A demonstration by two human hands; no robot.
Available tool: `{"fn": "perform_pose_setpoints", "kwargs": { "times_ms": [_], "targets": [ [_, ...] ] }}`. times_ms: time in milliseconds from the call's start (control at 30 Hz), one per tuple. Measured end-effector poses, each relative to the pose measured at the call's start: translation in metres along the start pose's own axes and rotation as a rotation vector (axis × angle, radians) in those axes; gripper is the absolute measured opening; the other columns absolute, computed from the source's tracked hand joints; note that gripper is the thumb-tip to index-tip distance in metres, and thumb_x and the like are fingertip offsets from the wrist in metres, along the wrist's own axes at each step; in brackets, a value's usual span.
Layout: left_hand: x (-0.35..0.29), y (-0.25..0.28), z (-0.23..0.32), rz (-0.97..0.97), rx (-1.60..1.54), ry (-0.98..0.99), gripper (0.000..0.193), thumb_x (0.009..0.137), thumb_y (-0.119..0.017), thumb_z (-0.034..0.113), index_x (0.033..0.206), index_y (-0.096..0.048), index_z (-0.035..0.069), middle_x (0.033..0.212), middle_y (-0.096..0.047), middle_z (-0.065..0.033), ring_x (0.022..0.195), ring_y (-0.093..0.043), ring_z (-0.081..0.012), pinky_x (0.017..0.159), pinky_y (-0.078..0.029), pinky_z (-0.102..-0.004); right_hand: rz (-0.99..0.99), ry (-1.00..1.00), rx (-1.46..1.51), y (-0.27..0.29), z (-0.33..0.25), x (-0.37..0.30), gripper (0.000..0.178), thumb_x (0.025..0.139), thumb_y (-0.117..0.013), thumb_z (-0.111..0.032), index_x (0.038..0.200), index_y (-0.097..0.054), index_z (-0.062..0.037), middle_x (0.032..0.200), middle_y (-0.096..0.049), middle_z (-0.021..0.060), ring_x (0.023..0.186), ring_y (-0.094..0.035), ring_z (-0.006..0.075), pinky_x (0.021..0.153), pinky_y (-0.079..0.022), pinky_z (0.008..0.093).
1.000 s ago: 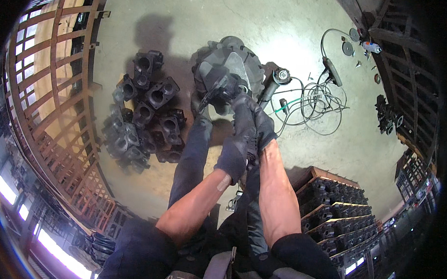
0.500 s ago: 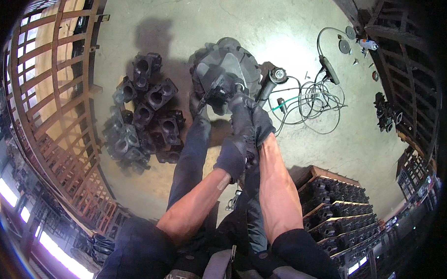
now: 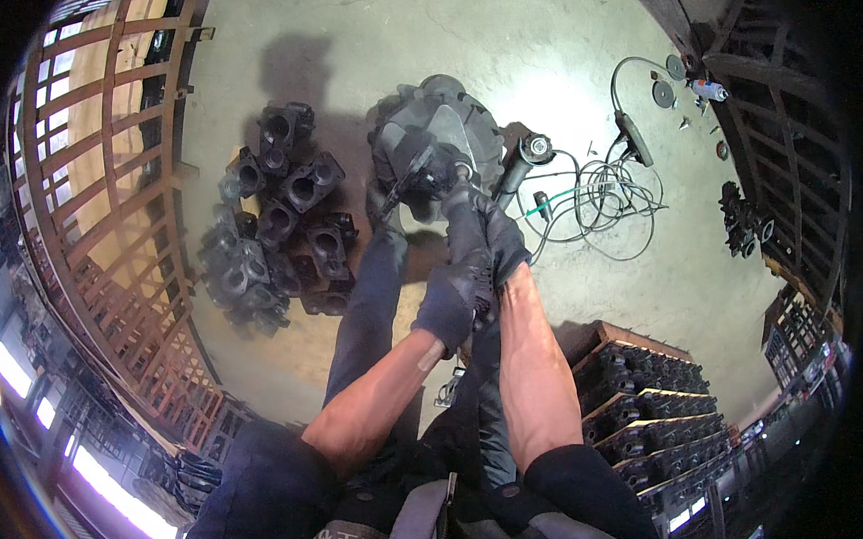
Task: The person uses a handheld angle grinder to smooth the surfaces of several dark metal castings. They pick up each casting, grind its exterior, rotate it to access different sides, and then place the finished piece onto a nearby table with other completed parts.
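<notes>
Plainly, the weak point is the dark metal casting [image 3: 423, 174], which sits toward the near edge of the round stand [image 3: 490, 140], with no clamp that I can make out. If the hand tool [image 3: 465, 225] pressed too hard or caught on a lip, the casting could twist, or slide over that near edge toward the person's left leg [image 3: 369, 286]. A slip to the right might knock the grinder [image 3: 527, 161] lying just beside the stand's right edge, and a foot could snag the loose cable [image 3: 610, 188] on the floor beyond.

As for the grip, both hands are gloved and closed around the tool, leaving no visible gap. The left hand [image 3: 456, 291] wraps its rear and the right hand [image 3: 504, 239] curls round farther forward; most fingertips are hidden. The tool's tip reaches the casting's right side, though whether they touch I cannot tell.
</notes>
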State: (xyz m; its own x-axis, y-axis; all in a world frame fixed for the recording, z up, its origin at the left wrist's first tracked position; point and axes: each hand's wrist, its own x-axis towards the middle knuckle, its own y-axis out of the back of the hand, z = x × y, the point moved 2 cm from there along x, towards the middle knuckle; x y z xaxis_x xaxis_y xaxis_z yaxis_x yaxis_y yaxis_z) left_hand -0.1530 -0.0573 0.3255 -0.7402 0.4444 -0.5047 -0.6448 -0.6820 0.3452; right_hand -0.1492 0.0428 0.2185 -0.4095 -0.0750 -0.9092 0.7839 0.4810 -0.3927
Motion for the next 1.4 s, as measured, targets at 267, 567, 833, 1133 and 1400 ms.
{"fn": "perform_pose_setpoints", "kwargs": {
  "times_ms": [267, 567, 833, 1133, 1400],
  "targets": [
    [-0.001, -0.002, -0.003, -0.088, -0.403, 0.531, 0.032, 0.100, -0.052, 0.029, 0.085, -0.065, 0.004, 0.063, -0.059, -0.0074, 0.053, -0.056, -0.0152, 0.047, -0.042, -0.0356, 0.076, -0.072, 0.044, -0.007, -0.002, -0.012, 0.032, 0.097, -0.062, -0.036, 0.100, -0.068, -0.0053, 0.074, -0.064, 0.0074, 0.058, -0.062, 0.0191, 0.051, -0.053, 0.0316],
    [-0.003, -0.002, 0.001, -0.166, -0.387, 0.682, 0.018, 0.100, -0.059, 0.018, 0.105, -0.069, 0.004, 0.082, -0.065, -0.0064, 0.075, -0.058, -0.0142, 0.070, -0.050, -0.0312, 0.077, -0.056, 0.045, -0.008, -0.005, -0.017, 0.031, 0.099, -0.060, -0.036, 0.105, -0.067, -0.0065, 0.079, -0.066, 0.0085, 0.060, -0.063, 0.0200, 0.052, -0.054, 0.0325],
    [-0.009, -0.015, -0.003, -0.088, -0.400, 0.548, 0.035, 0.102, -0.054, 0.030, 0.087, -0.065, 0.000, 0.063, -0.061, -0.0048, 0.055, -0.058, -0.0125, 0.052, -0.045, -0.0328, 0.053, -0.068, 0.064, -0.001, -0.005, -0.016, 0.041, 0.096, -0.062, -0.039, 0.109, -0.066, -0.0006, 0.078, -0.067, 0.0112, 0.061, -0.064, 0.0225, 0.055, -0.056, 0.0352],
    [-0.053, -0.065, 0.026, 0.147, -0.421, 0.402, 0.048, 0.090, -0.072, 0.028, 0.121, -0.054, -0.004, 0.098, -0.068, -0.0147, 0.086, -0.067, -0.0245, 0.075, -0.053, -0.0366, -0.111, 0.155, -0.310, 0.036, -0.040, -0.095, 0.049, 0.094, -0.063, -0.041, 0.120, -0.063, 0.0008, 0.099, -0.068, 0.0135, 0.084, -0.068, 0.0204, 0.077, -0.057, 0.0335],
    [0.022, -0.093, 0.004, -0.076, 0.061, -0.214, 0.056, 0.085, -0.070, 0.035, 0.122, -0.057, -0.005, 0.096, -0.067, -0.0263, 0.095, -0.065, -0.0421, 0.083, -0.052, -0.0487, 0.290, 0.474, -1.010, 0.155, -0.137, -0.044, 0.040, 0.078, -0.076, -0.031, 0.105, -0.066, -0.0025, 0.081, -0.067, 0.0073, 0.070, -0.061, 0.0167, 0.064, -0.051, 0.0324]
  ]
}}
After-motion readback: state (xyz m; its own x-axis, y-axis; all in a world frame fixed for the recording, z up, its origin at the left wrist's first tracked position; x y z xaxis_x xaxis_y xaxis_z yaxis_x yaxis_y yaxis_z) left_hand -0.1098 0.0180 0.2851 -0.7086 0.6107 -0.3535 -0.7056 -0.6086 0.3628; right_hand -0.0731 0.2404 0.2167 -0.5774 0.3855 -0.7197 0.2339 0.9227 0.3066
